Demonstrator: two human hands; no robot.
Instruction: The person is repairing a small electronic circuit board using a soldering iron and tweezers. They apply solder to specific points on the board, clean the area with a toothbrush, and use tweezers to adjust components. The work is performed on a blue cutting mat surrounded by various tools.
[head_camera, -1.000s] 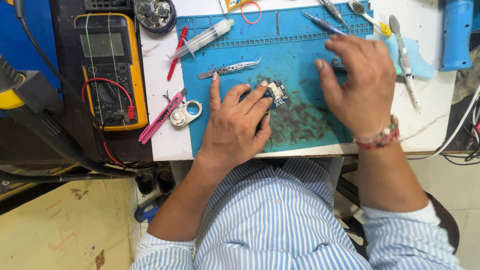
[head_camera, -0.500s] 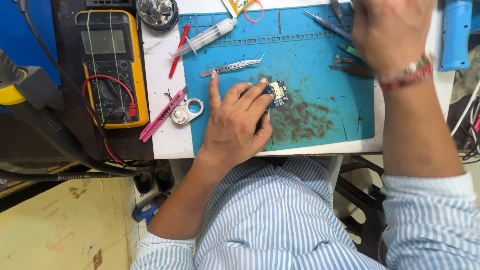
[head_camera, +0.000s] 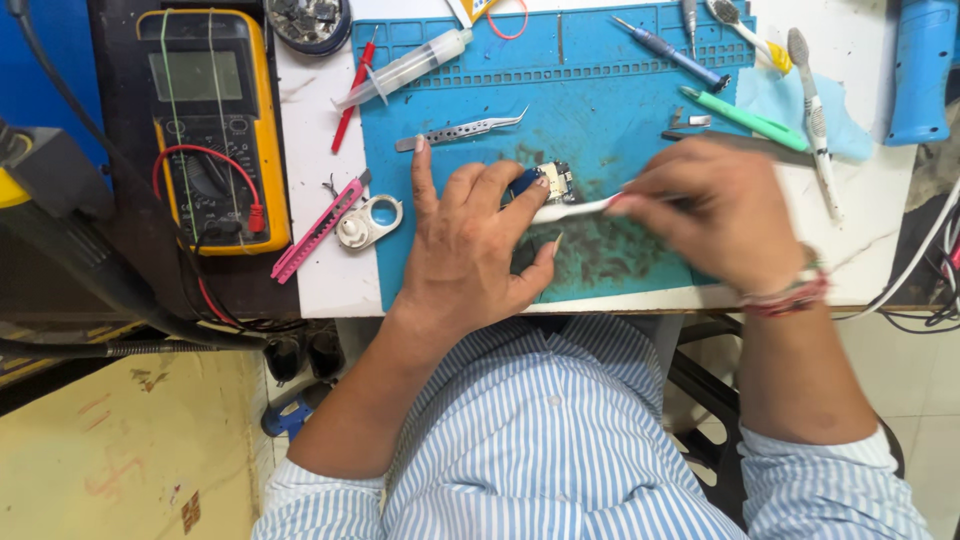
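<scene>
My left hand (head_camera: 470, 240) flat on blue mat (head_camera: 600, 110), fingers pinning small circuit board (head_camera: 553, 182) near mat centre. My right hand (head_camera: 720, 215) closed around white brush (head_camera: 575, 208), its tip touching board. Dark residue smeared on mat just below board. Beyond my fingers: steel tweezers (head_camera: 462, 130), then syringe (head_camera: 405, 68) across mat's left edge. Left of mat: pink cutter (head_camera: 318, 228), yellow multimeter (head_camera: 215, 120). Far right: green tool (head_camera: 745, 118), two toothbrushes (head_camera: 812, 100).
</scene>
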